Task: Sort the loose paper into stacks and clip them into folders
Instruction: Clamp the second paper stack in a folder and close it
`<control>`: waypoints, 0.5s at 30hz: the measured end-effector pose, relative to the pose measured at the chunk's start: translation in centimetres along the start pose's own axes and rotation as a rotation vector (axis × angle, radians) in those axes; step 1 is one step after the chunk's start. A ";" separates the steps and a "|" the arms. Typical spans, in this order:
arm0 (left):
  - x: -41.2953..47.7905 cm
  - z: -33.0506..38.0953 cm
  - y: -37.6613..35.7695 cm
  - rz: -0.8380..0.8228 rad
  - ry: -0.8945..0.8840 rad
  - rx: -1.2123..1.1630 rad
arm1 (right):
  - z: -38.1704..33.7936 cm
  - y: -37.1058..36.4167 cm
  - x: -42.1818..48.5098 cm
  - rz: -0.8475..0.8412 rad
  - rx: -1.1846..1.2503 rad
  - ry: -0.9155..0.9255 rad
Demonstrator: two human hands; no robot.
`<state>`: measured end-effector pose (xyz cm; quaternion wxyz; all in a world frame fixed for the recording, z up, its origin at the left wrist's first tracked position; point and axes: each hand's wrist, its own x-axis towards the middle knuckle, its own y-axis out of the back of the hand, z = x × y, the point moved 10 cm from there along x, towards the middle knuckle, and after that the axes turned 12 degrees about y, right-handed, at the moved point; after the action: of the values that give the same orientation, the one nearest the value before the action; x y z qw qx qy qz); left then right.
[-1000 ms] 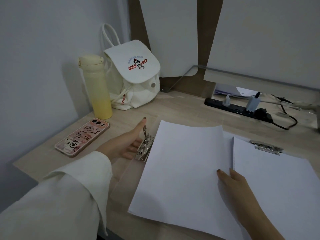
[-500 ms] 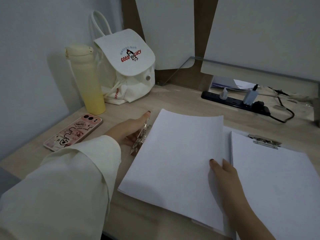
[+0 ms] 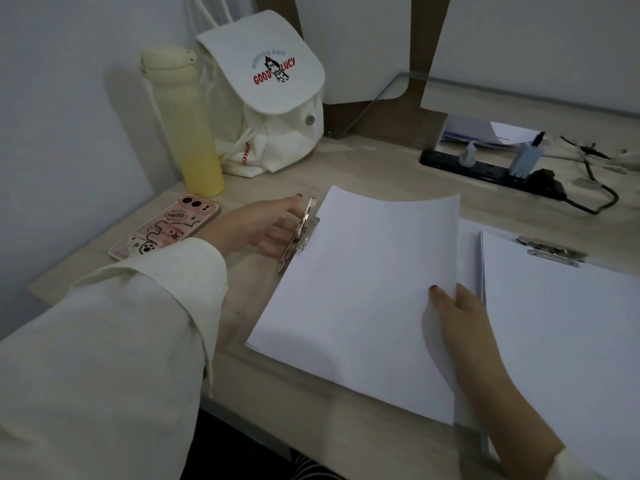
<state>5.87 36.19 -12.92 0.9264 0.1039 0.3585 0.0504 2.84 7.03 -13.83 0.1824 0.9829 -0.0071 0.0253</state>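
A stack of white paper lies slanted across the middle of the wooden desk. Its left edge meets the raised metal clip of a clear folder. My left hand pinches that clip, thumb on top and fingers underneath. My right hand grips the stack's right edge, thumb on top of the sheets. To the right lies a second stack under its own metal clip, which lies flat.
A pink phone lies left of my left hand. Behind it stand a yellow bottle and a white backpack. A black power strip with plugs and a cable sits at the back right. The desk's front edge runs below the paper.
The paper stack has slid left until its edge reaches the raised clip. My right hand has shifted from resting on the sheets to gripping their right edge. The camera has moved closer.
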 end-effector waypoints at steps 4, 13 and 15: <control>0.1 -0.4 0.0 -0.052 0.000 -0.045 | 0.1 0.1 -0.1 0.007 -0.016 0.001; -0.6 -2.2 -0.8 -0.324 -0.047 -0.170 | 0.1 0.0 0.1 0.024 -0.026 0.015; -0.7 -3.0 -0.8 -0.333 -0.008 -0.159 | 0.0 0.0 0.1 0.017 -0.044 0.020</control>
<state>3.35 35.78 -14.78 0.9287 -0.0304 0.3617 -0.0757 2.91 7.05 -13.86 0.2040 0.9782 -0.0139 0.0365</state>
